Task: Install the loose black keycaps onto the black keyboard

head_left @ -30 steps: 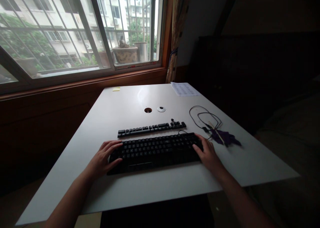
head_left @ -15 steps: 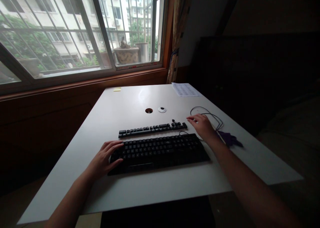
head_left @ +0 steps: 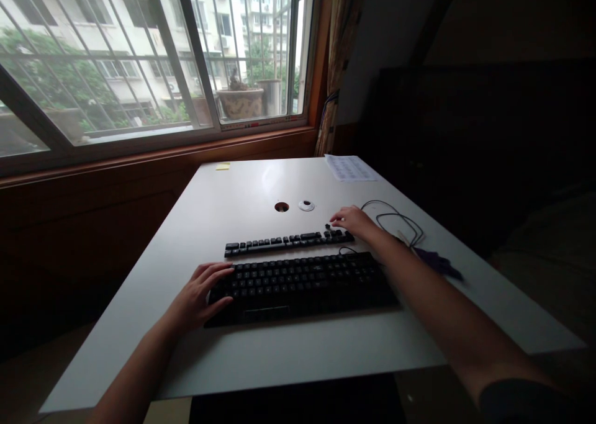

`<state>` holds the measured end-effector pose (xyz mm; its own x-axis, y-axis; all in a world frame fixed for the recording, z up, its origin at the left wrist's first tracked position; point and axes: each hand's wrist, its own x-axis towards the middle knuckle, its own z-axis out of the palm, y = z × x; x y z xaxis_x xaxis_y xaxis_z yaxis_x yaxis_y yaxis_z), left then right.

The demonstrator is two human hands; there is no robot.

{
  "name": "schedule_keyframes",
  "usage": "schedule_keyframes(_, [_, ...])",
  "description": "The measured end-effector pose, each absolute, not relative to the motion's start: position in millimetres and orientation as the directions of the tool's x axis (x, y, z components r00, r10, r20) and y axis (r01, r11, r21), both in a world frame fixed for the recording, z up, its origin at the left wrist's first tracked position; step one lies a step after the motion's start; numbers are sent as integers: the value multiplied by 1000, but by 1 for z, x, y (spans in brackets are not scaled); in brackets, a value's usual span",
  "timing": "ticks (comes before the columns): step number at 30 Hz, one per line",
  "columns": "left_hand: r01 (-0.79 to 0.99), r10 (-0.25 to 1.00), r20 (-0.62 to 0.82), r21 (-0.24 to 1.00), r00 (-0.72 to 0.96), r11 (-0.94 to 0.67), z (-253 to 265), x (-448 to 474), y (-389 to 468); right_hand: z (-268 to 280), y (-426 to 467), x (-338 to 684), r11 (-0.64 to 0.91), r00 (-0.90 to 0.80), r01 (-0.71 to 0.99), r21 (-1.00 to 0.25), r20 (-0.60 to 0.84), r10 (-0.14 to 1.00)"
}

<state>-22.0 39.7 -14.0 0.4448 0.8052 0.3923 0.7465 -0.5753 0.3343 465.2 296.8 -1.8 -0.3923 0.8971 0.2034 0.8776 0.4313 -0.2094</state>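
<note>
A black keyboard [head_left: 302, 287] lies on the white table, many of its keys in place. My left hand [head_left: 205, 290] rests on its left end, fingers stretched over the top and thumb along the front. Behind it, loose black keycaps [head_left: 279, 243] stand in rows. My right hand [head_left: 351, 220] is over the right end of these rows, fingers bent and drawn together. Its fingertips are close to a small black keycap [head_left: 328, 226] standing apart from the rows. Whatever is between those fingertips is too small to make out.
A looped black cable [head_left: 410, 222] and a purple cloth [head_left: 437, 262] lie right of my right forearm. Beyond the keycaps are a round hole [head_left: 282, 207] in the table and a white ring-shaped cover [head_left: 306, 205]. Printed paper [head_left: 351, 168] and a yellow note [head_left: 223, 166] lie at the far edge.
My right hand has moved left and away from me, from beside the keycap rows to over their right end. My left hand stays on the keyboard. The view has shifted slightly.
</note>
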Motion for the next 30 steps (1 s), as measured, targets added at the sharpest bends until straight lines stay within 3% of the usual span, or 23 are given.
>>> schedule_keyframes(30, [745, 809, 382, 342, 446, -572, -12, -21, 38, 4, 293, 432, 512, -475, 838, -189, 208, 855])
